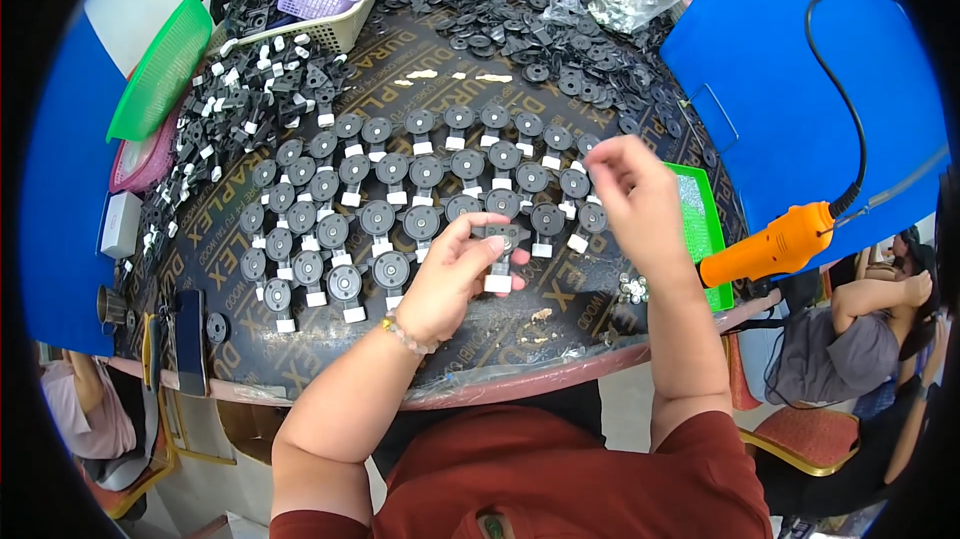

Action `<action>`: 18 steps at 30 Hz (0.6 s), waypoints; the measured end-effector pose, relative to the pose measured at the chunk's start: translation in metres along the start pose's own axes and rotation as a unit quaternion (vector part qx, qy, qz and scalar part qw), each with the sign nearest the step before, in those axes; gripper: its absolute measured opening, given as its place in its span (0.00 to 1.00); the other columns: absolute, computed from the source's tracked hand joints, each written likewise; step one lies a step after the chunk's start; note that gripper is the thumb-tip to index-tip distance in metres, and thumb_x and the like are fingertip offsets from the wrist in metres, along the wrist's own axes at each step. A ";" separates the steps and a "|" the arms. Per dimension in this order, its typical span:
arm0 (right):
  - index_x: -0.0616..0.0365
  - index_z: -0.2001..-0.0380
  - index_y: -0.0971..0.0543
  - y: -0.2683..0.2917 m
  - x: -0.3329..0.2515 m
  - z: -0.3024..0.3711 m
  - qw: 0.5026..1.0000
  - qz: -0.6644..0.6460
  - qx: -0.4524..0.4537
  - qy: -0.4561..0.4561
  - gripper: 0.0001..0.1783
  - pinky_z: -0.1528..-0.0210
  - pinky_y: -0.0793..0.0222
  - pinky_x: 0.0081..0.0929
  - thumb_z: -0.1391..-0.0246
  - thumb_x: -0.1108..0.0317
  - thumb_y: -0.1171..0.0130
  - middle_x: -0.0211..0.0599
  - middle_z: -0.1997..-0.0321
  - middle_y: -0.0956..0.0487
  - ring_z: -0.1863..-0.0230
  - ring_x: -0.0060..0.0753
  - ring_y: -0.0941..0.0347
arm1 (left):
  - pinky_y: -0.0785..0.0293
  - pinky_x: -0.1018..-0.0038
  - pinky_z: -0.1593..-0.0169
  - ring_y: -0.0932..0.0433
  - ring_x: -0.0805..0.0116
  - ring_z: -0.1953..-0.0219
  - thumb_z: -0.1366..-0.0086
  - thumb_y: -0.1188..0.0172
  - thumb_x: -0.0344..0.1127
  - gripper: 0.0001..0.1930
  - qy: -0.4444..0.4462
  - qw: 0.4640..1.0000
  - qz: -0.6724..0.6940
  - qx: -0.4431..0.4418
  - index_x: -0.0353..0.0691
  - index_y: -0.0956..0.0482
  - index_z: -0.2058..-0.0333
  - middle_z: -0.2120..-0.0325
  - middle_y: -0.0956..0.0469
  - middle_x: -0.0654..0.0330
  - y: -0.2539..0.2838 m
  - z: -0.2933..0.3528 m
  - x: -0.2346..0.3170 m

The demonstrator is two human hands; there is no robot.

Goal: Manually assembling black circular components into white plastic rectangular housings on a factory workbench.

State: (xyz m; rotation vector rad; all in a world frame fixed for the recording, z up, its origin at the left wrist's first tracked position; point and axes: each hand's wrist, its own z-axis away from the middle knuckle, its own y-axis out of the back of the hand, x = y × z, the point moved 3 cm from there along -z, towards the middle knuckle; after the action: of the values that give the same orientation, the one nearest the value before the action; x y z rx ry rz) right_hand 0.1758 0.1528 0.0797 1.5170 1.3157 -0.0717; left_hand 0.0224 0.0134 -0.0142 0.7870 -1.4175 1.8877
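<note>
One black-and-white part (503, 237) sits gripped between our left fingers (480, 254); whether our curled right fingers (622, 156) hold anything, we cannot tell. The part seems light, stiff, best held by its edges.

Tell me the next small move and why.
Probably bring the right hand over to the white-ended black part: the left hand holds that part, while the right is curled, away from it; whether the right pinches anything is unclear.

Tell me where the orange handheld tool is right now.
In the head view, the orange handheld tool is at the right, in front of the blue panel and by the green tray's right edge.
</note>
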 end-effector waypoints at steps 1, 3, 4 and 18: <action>0.61 0.64 0.24 0.003 0.007 -0.006 0.998 0.030 0.029 -0.043 0.08 0.66 0.27 0.30 0.49 0.79 0.41 0.41 0.68 0.20 0.68 0.39 0.22 | 0.24 0.73 0.61 0.18 0.66 0.65 0.30 0.48 0.30 0.16 -0.002 1.000 0.000 -0.001 0.40 0.32 0.45 0.61 0.19 0.51 0.002 -0.002 -0.002; 0.61 0.61 0.25 0.003 0.023 -0.020 0.990 0.110 0.085 0.015 0.10 0.59 0.27 0.37 0.49 0.80 0.43 0.44 0.65 0.20 0.62 0.46 0.22 | 0.22 0.71 0.61 0.19 0.67 0.69 0.31 0.47 0.29 0.13 -0.054 0.998 -0.031 0.007 0.39 0.29 0.48 0.64 0.19 0.50 0.005 -0.006 -0.004; 0.61 0.60 0.24 -0.001 0.033 -0.033 0.987 0.138 0.079 0.018 0.11 0.53 0.29 0.44 0.48 0.79 0.44 0.46 0.62 0.20 0.57 0.52 0.24 | 0.22 0.71 0.61 0.20 0.68 0.69 0.32 0.46 0.29 0.12 -0.066 0.997 -0.041 0.008 0.39 0.28 0.50 0.67 0.19 0.51 0.004 -0.006 -0.002; 0.55 0.67 0.16 -0.081 0.199 -0.166 0.900 0.417 -0.094 0.086 0.08 0.50 0.27 0.40 0.52 0.68 0.40 0.36 0.60 0.18 0.53 0.44 0.24 | 0.24 0.64 0.53 0.20 0.61 0.62 0.27 0.57 0.37 0.18 -0.042 0.998 0.038 -0.014 0.36 0.32 0.44 0.58 0.21 0.46 0.004 -0.002 0.006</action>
State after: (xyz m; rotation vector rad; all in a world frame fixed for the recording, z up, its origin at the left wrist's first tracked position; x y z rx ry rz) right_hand 0.1015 0.3909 -0.0282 1.8234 0.6751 0.7308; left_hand 0.0154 0.0148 -0.0127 0.8174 -1.5411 1.9065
